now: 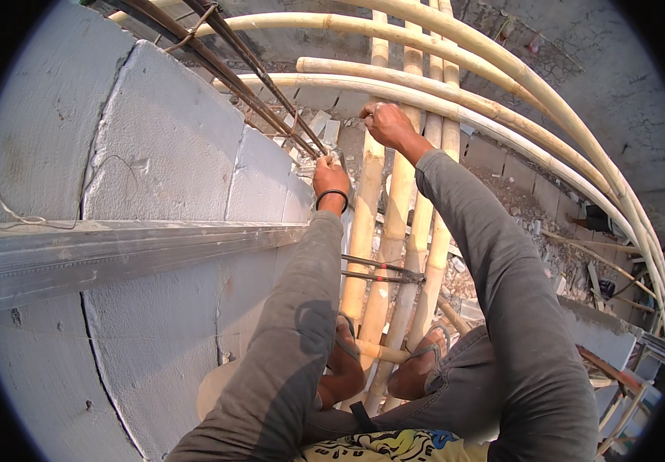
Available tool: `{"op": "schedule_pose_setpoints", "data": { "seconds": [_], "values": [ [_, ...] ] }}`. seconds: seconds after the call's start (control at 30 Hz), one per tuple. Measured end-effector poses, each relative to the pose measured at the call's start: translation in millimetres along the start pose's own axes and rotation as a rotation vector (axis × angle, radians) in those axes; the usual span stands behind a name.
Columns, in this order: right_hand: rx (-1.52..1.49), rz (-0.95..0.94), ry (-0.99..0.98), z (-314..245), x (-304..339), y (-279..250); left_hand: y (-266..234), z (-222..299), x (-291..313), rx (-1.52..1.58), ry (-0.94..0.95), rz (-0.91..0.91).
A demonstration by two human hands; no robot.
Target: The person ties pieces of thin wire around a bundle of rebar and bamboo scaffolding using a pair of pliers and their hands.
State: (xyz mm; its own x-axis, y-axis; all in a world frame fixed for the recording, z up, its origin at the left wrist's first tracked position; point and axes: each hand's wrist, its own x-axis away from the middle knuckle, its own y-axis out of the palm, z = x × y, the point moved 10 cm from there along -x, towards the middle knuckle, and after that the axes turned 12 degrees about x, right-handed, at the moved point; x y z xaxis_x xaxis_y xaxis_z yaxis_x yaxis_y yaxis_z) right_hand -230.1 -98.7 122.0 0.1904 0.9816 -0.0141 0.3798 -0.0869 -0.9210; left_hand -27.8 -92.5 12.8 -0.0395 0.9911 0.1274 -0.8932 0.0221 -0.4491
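Note:
My left hand (331, 177), with a black band at the wrist, is closed at the lower end of the rusty steel bars (259, 96), beside the block wall. What its fingers grip is hidden. To its right, above the bamboo poles (395, 196), my right hand (389, 127) has its fingers curled together. Anything in that pinch is too small to make out. Below both hands, long-handled pincers (382, 273) with dark handles and red marks lie across the poles. Thin tie wire (194, 31) wraps the bars higher up.
A wall of pale grey blocks (167, 146) fills the left, with a long metal straightedge (140, 254) against it. My sandalled feet (425, 358) stand on the bamboo. Curved bamboo rails (502, 112) cross ahead and right. Rubble (513, 204) lies below, between and beyond the poles.

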Motion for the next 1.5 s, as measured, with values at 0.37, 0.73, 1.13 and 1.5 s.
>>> {"op": "schedule_pose_setpoints", "data": {
  "seconds": [0.37,0.73,1.13,1.5],
  "values": [
    [-0.065,0.034,0.124,10.5,-33.5,50.8,28.4,-121.9,-29.3,0.372,-0.402,0.024],
    [0.129,-0.02,-0.084,-44.8,-57.3,86.8,-7.5,-92.3,-29.3,0.347,-0.214,0.086],
    [-0.417,0.101,-0.221,-31.8,-92.6,-103.2,-40.2,103.5,32.8,0.923,0.167,0.342],
    [-0.228,0.134,-0.542,-121.2,-85.6,-142.9,0.7,75.7,16.2,1.604,-0.543,0.271]
  ]
}}
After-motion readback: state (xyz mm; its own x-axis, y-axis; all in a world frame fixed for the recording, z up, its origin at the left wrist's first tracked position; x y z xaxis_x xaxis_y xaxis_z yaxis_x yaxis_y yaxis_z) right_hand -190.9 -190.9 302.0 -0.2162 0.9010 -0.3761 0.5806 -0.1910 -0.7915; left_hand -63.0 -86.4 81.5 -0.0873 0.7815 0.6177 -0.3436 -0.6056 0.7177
